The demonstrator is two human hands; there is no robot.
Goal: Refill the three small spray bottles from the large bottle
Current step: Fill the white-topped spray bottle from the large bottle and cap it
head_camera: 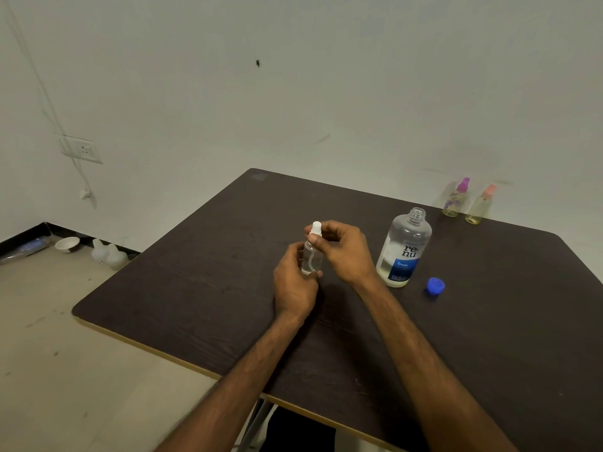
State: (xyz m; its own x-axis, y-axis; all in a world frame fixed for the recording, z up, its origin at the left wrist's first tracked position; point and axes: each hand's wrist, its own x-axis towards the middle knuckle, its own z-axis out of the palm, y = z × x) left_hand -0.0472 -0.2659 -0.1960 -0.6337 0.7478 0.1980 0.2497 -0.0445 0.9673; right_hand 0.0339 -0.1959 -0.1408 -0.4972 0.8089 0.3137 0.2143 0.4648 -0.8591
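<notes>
You're holding a small spray bottle (pixel 312 256) upright at the centre of the frame, both hands on it.
Your left hand (pixel 295 282) grips its clear body while your right hand (pixel 346 251) pinches the white top (pixel 316 227). Just right stands the large bottle (pixel 404 249), uncapped, with its blue cap (pixel 435 286) near its base. The purple-topped bottle (pixel 456 199) and the pink-topped bottle (pixel 480 205) stand at the table's (pixel 212 288) far edge, upper right. Dark tabletop stretches left to the rounded corner.
</notes>
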